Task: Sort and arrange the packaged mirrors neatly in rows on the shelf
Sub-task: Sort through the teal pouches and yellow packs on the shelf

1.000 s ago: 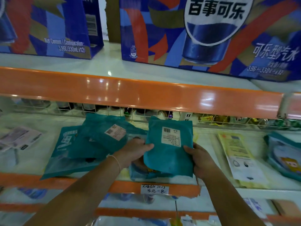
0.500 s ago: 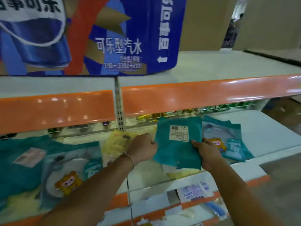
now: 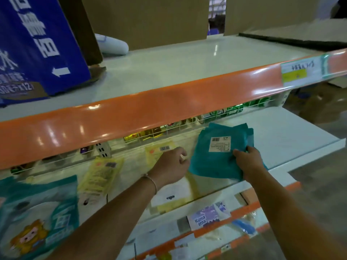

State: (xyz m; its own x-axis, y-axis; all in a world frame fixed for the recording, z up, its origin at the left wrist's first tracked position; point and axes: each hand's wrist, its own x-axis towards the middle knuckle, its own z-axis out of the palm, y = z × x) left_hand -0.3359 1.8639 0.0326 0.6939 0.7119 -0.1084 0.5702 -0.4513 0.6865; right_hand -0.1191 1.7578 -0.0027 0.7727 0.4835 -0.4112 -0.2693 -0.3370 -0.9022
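Observation:
A teal mirror pack (image 3: 216, 160) with a white barcode label lies on top of other teal packs at the right end of the white shelf (image 3: 293, 136). My right hand (image 3: 248, 163) grips its right lower edge. My left hand (image 3: 171, 167) hovers just left of the pack with fingers curled and nothing in it. Another teal mirror pack (image 3: 37, 214) with a cartoon figure lies at the far left of the same shelf. Yellow packs (image 3: 101, 175) lie between the two.
An orange-edged upper shelf (image 3: 169, 107) overhangs the working shelf and carries a blue drinks carton (image 3: 37, 45) and brown cardboard boxes (image 3: 150, 19). Bottles (image 3: 225, 113) stand behind a wire rail at the back. A lower shelf (image 3: 206, 218) holds small packets.
The view has swung right along the shelf. The teal pack has travelled right onto the teal stack; my left hand has let go of it while my right hand still holds it.

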